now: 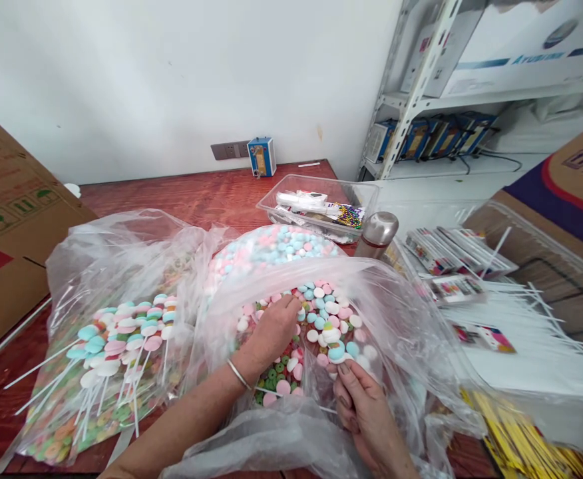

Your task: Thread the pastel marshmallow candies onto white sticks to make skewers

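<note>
My left hand [271, 329], a silver bangle at its wrist, reaches into a clear plastic bag [396, 313] full of pink, blue and white candy discs [329, 313]; its fingers are curled down among the candies, pinching at them. My right hand [366, 412] sits at the bag's near edge, fingers closed on a short stack of candies [339, 351]. A second clear bag [102, 266] at the left holds finished candy skewers [116, 339] on white sticks, lying over small coloured ring candies.
A steel flask [377, 234] and a clear tray of small items [321, 203] stand behind the bag. White sticks [521, 319] and printed packets [451, 249] lie at the right. Cardboard boxes flank both sides; metal shelving stands at the back right.
</note>
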Action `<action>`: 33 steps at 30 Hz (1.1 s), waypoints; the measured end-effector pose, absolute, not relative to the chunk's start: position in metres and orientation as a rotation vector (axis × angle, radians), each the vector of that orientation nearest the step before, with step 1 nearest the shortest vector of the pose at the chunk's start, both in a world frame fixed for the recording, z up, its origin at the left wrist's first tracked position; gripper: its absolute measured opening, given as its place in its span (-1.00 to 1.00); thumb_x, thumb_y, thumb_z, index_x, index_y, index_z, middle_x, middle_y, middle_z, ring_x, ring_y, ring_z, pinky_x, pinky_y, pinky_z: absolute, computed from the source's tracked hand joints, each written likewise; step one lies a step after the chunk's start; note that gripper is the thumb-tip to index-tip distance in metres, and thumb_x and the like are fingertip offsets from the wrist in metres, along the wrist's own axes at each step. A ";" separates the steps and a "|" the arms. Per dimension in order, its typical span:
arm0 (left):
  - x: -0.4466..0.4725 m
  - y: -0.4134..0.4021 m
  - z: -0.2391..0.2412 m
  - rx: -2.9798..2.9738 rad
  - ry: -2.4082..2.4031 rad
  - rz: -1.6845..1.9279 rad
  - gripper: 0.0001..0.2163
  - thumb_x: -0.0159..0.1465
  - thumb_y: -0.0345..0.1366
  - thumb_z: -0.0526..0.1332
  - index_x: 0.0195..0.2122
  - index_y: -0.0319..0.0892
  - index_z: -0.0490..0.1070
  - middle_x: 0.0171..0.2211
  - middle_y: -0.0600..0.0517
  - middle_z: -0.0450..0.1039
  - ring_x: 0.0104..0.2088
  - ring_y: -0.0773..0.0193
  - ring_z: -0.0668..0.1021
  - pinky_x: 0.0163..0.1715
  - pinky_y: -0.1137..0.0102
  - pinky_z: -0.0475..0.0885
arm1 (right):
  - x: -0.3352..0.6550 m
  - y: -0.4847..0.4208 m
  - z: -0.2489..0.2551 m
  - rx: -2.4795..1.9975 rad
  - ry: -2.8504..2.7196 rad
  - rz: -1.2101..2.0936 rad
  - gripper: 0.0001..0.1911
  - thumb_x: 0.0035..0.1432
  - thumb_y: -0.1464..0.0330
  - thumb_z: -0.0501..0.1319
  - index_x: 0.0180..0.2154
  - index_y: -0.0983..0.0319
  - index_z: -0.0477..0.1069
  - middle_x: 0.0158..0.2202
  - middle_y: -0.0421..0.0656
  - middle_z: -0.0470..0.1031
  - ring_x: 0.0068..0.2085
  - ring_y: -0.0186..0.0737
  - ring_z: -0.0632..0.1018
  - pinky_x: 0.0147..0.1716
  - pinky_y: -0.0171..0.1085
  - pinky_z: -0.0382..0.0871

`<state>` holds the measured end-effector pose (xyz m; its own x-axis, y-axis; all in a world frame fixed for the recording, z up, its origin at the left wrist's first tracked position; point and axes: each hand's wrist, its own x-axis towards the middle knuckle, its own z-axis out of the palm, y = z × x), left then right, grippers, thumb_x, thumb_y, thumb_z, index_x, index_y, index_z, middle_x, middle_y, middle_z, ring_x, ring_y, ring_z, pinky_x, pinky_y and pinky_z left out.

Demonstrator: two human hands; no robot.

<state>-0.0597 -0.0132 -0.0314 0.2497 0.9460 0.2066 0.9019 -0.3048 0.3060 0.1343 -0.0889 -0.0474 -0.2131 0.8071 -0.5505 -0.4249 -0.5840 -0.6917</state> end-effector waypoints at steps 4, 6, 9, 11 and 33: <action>-0.059 -0.016 -0.036 2.430 1.695 0.445 -0.77 0.24 -0.60 0.05 -0.19 -0.17 0.33 -0.10 -0.08 0.40 -0.12 0.13 0.47 -0.14 0.25 0.43 | 0.136 -0.090 -0.045 -1.205 -0.479 1.883 -0.42 -0.20 -0.05 0.47 -0.33 0.24 0.40 -0.66 -0.45 0.18 -0.70 -0.62 0.00 -0.73 -0.50 -0.25; -0.059 -0.017 -0.035 2.429 1.666 0.438 -0.74 0.22 -0.60 0.08 -0.13 -0.17 0.32 -0.06 -0.09 0.40 -0.06 0.11 0.46 -0.08 0.23 0.43 | 0.135 -0.089 -0.046 -1.204 -0.493 1.880 -0.42 -0.19 -0.06 0.47 -0.34 0.24 0.40 -0.67 -0.44 0.17 -0.70 -0.61 0.00 -0.73 -0.49 -0.26; -0.056 -0.016 -0.033 2.427 1.681 0.393 -0.71 0.22 -0.58 0.12 -0.06 -0.17 0.29 -0.03 -0.09 0.41 -0.03 0.09 0.46 -0.06 0.22 0.43 | 0.134 -0.088 -0.048 -1.200 -0.521 1.891 -0.45 -0.15 -0.06 0.44 -0.34 0.24 0.41 -0.67 -0.45 0.14 -0.70 -0.61 -0.01 -0.73 -0.49 -0.26; -0.053 -0.013 -0.032 2.431 1.713 0.324 -0.68 0.22 -0.59 0.12 -0.02 -0.17 0.28 -0.02 -0.09 0.40 -0.04 0.09 0.47 -0.08 0.22 0.43 | 0.133 -0.088 -0.048 -1.195 -0.525 1.895 -0.45 -0.14 -0.06 0.44 -0.34 0.24 0.40 -0.67 -0.45 0.14 -0.70 -0.60 -0.02 -0.73 -0.48 -0.26; -0.036 -0.045 0.010 0.967 0.997 1.003 -0.70 0.13 -0.18 0.41 -0.18 -0.23 0.50 -0.27 -0.06 0.59 -0.28 0.25 0.61 -0.20 0.36 0.52 | 0.108 -0.056 -0.023 -1.043 -0.877 1.516 -0.68 0.13 0.20 0.35 -0.07 0.14 0.48 -0.14 -0.13 0.57 -0.13 -0.15 0.54 -0.12 -0.23 0.41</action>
